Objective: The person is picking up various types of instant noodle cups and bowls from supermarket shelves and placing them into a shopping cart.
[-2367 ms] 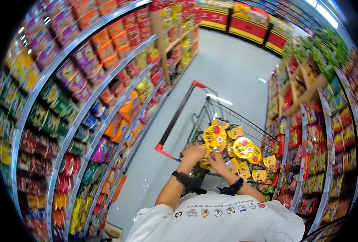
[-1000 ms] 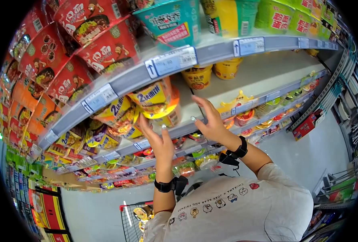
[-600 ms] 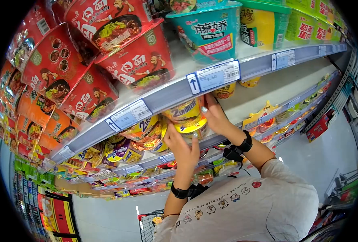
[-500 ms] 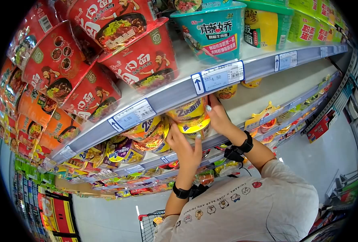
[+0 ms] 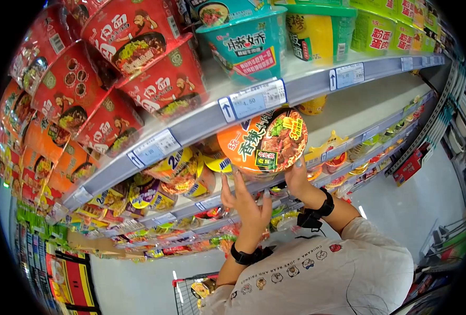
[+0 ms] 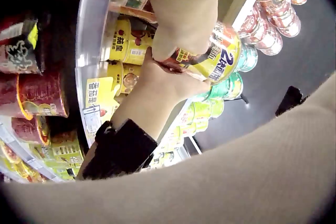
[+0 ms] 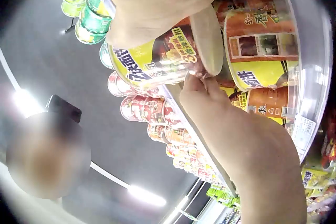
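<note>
An orange-lidded instant noodle bowl, wrapped in clear film, is tilted at the shelf front with its lid towards me. My left hand has its fingertips at the bowl's lower edge in the head view. In the right wrist view the left hand pinches near the rim of the noodle bowl. Across the bowl, my right hand holds its right side, the far fingers hidden. From the left wrist camera, the right hand grips the noodle bowl from below.
More noodle bowls stand left on the same shelf. The upper shelf carries red bowls and a teal bowl behind a price rail. A shopping cart with yellow-lidded cups is below left. Lower shelves hold more packs.
From the cart of yellow cups, the view has turned to the shelf. Both hands reached in around stacked bowls; one noodle bowl has come forward and tipped its lid towards me.
</note>
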Available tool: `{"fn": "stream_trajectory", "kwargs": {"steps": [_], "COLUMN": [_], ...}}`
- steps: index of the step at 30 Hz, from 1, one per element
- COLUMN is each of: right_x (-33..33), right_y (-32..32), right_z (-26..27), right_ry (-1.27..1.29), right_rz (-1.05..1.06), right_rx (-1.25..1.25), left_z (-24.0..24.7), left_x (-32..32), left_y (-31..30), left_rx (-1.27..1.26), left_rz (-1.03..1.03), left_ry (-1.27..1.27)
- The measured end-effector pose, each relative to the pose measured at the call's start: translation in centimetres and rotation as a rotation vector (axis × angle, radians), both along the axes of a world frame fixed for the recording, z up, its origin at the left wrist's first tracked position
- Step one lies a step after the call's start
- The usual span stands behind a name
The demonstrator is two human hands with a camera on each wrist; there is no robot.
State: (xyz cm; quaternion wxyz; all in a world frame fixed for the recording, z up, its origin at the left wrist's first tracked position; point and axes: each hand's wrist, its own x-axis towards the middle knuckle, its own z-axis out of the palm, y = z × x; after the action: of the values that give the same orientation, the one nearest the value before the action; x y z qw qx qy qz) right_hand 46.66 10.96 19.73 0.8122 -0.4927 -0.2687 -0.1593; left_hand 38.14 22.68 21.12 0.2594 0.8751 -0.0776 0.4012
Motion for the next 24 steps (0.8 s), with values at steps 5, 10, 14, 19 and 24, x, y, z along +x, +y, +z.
{"fn": "stream_trajectory", "kwargs": {"steps": [5,10,14,19,24], "right_x": [-3.3,-5.5,-7.5,-9.5,-11.3], "right_y": [-3.4,-8.0,-10.9,-13.2,-12.2], "right_z": [-0.9,-3.7,-4.6,-7.2,-9.9], "right_ry": [0.088,0.139,0.524,0.573,0.734], "right_rz": [0.302,0.515,0.521,0.646,0.653], "right_rx": [0.309,0.381,0.369,0.360,0.254], "left_z": [-1.4,-4.1,-6.4,-9.8,-11.8], "left_x": [-2.6,-5.9,-8.3,-10.1,-14.0], "left_y": [-2.4,-5.6,-8.6,-11.0,-11.6], "left_rx": [-0.118,-0.149,-0.255,-0.511,-0.595], "left_rz": [-0.072,-0.070,-0.043,-0.108,-0.028], "left_ry": [0.012,-0.036,-0.012,0.152,0.176]}}
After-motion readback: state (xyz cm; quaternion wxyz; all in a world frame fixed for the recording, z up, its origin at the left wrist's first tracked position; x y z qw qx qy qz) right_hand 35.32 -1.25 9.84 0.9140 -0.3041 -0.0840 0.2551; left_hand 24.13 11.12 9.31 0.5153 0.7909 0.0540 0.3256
